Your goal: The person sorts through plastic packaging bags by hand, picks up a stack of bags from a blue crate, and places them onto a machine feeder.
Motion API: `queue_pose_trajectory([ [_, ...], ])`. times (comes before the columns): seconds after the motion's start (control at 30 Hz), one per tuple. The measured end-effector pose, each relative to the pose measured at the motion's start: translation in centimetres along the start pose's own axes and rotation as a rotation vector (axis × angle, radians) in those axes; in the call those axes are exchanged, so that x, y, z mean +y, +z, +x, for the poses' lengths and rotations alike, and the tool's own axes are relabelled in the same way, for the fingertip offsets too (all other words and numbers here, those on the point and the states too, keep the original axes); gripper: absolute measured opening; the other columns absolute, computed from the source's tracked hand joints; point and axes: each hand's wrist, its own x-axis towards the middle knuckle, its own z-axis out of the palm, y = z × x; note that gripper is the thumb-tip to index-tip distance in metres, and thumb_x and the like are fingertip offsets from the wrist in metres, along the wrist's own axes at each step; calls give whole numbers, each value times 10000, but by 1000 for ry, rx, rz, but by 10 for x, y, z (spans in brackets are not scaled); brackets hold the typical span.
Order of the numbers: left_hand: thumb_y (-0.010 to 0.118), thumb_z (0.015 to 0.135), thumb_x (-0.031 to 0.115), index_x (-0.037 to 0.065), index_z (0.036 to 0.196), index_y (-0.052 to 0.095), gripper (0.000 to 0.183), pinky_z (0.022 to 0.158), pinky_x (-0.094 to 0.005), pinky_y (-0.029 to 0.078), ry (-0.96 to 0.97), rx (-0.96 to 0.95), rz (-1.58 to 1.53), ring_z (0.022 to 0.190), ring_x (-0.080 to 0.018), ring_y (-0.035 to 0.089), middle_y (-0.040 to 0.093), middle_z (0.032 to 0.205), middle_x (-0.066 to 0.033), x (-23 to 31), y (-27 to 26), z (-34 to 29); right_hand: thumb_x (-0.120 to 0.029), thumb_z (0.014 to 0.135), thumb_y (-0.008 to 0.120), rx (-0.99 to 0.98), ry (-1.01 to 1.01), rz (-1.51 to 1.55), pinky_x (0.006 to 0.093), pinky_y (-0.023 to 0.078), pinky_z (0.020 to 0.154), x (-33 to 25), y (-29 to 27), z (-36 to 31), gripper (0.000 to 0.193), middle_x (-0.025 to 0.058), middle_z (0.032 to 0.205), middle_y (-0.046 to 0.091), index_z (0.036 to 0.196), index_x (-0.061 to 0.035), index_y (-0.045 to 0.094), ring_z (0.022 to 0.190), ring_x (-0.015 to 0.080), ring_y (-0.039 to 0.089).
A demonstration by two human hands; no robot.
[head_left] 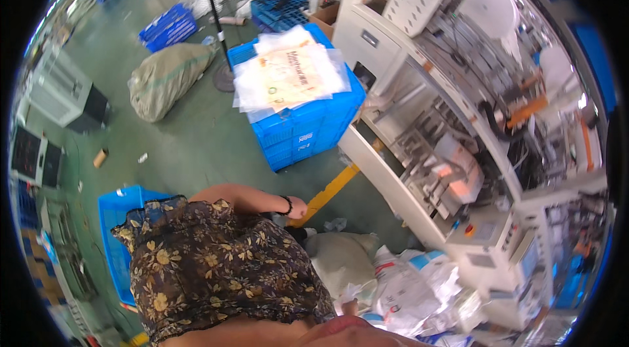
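Observation:
My left hand [297,208] wears a dark beaded bracelet. It lies across the front of my body, over the floor and beside a stuffed pale sack [341,252]. Its fingers are turned under and out of sight, and no held thing shows. Near the lower edge, a small patch of skin, apparently my right hand [350,306], shows beside white plastic bags [409,288]; its fingers cannot be made out. Ahead, a blue crate [304,140] stands on the floor with a stack of printed clear plastic bags [288,72] on top. Neither hand touches the crate.
A white machine [393,183] with a small control box [481,232] runs along the right. A blue bin [111,235] stands at my left. Farther off are a tied woven sack [167,81], a black-based stand [224,79], a blue basket [169,27] and a grey cabinet [62,88].

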Motion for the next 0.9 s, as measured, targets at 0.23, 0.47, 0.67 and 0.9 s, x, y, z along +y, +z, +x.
queue_pose_trajectory([
  [0.23,520,811,160,39,564,449,284,528,-451,335,-147,-35,-178,483,-273,447,430,497,-110,24,23,64,-250,760,666,156,-608,80,450,405,994,-101,-111,138,892,295,1343,411,1386,17,89,1234,393,454],
  [0.47,541,845,505,74,569,616,517,646,-406,467,-354,467,-711,641,-232,615,605,588,-81,5,40,61,-216,744,676,179,-1007,16,467,429,952,-333,-164,113,1075,366,1326,402,1430,84,-95,1174,467,478],
  [0.67,693,717,645,66,1328,375,899,628,-387,477,-462,837,-1666,894,-246,617,527,1240,-139,-29,-61,22,-278,864,528,5,-1529,-55,461,487,785,-524,-185,52,478,210,1067,642,1259,-12,489,955,389,619],
  [0.9,682,798,522,95,1161,554,575,740,-388,523,-324,1803,-2330,881,-229,624,627,1064,-66,-79,-13,47,-73,740,541,-351,-2091,-674,454,487,714,-592,-168,30,238,178,881,626,957,-45,634,799,364,595],
])
